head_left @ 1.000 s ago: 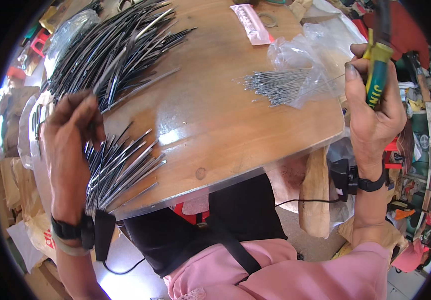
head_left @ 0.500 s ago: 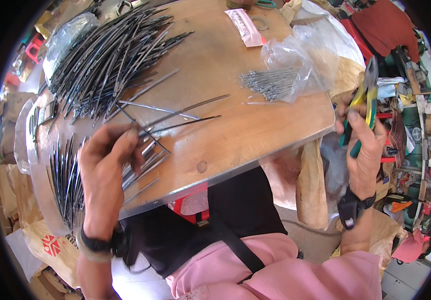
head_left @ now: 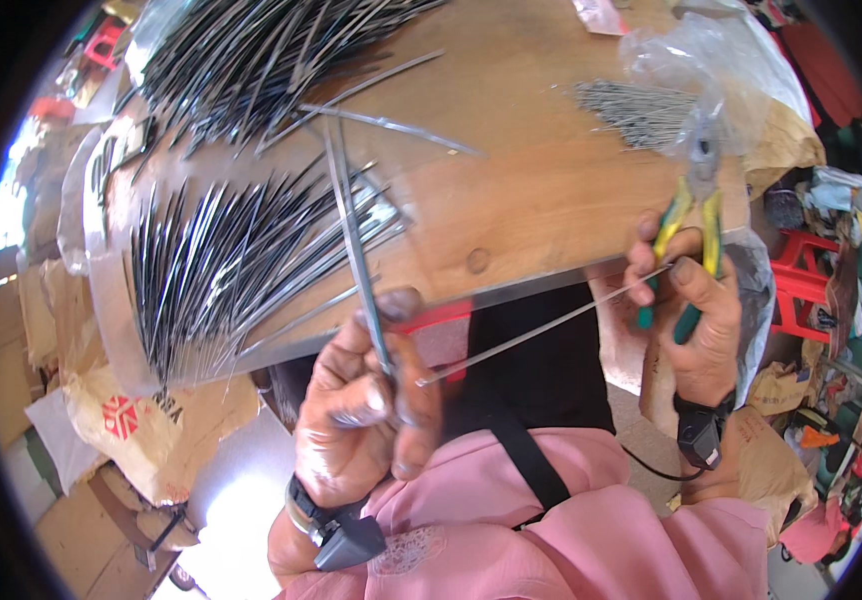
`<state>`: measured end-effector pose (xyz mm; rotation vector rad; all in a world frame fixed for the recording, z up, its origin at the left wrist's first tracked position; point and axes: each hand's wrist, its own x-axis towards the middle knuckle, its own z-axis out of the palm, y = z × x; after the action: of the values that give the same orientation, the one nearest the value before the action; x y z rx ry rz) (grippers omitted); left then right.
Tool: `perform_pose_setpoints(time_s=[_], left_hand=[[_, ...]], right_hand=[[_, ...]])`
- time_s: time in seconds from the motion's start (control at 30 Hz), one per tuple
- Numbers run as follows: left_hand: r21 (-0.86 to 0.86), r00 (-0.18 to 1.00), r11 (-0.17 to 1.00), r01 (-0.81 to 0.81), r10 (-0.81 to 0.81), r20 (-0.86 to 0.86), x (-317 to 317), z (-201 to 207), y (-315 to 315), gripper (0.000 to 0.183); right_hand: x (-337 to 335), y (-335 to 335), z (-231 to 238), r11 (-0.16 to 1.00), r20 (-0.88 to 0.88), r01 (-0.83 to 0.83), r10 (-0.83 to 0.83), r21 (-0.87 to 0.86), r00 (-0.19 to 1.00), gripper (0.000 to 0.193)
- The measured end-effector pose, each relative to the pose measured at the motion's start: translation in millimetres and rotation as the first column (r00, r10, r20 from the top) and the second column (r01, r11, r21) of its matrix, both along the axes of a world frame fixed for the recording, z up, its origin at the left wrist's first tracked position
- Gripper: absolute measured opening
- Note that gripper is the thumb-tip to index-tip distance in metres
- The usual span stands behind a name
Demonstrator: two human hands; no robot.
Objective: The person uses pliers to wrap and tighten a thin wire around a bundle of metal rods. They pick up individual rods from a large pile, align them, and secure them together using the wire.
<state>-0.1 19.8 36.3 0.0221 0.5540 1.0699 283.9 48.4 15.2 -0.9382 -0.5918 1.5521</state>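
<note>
My left hand [head_left: 366, 405] is closed around the lower end of a long grey metal strip [head_left: 351, 225], which slants up over the table edge. A thinner metal rod [head_left: 551, 325] runs from beside the left fingers up to my right hand [head_left: 701, 310]; whether rod and strip are joined I cannot tell. The right hand pinches the rod's far end between thumb and finger. It also holds pliers [head_left: 706, 185] with yellow and green handles, jaws pointing up. Left of my left hand lies a spread of dark metal strips [head_left: 231, 260] on the table.
A larger heap of dark strips [head_left: 261, 60] lies at the far left of the wooden table [head_left: 511, 210]. Thin grey rods [head_left: 636, 112] spill from a clear plastic bag [head_left: 731, 75] at the far right. A red stool [head_left: 801, 275] stands beyond the table's right side.
My left hand has come off the table toward me, lifting a strip. The right hand now pinches the thin rod's end while keeping the pliers. The whole view has shifted.
</note>
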Motion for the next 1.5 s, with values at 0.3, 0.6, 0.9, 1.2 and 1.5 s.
perform_pose_setpoints(time_s=[0.3,0.6,0.9,1.2,1.5], left_hand=[[0.033,0.753,0.988,0.149,-0.092,-0.651,1.6,-19.6,-19.8,0.017],[-0.034,0.624,0.916,0.399,-0.298,-0.722,-6.2,-22.3,-15.2,0.006],[-0.082,0.603,0.886,0.456,-0.375,-0.704,-9.5,-20.3,-18.1,0.005],[0.143,0.750,0.887,0.440,-0.275,-0.602,-30.7,-22.5,9.4,0.024],[-0.350,0.789,0.846,0.402,-0.514,-0.337,14.8,-6.3,15.0,0.017]], right_hand=[[6.7,19.4,22.4,0.898,0.732,-0.330,0.015,0.289,0.681,0.017],[-34.5,36.1,32.8,0.622,0.961,-0.733,-0.189,0.277,0.203,0.022],[-55.8,45.0,17.4,0.454,0.966,-0.854,-0.149,0.255,0.210,0.026],[-54.4,36.9,18.1,0.456,0.954,-0.844,-0.220,0.284,0.202,0.028],[-61.8,30.2,7.8,0.469,0.951,-0.832,-0.220,0.297,0.216,0.026]])
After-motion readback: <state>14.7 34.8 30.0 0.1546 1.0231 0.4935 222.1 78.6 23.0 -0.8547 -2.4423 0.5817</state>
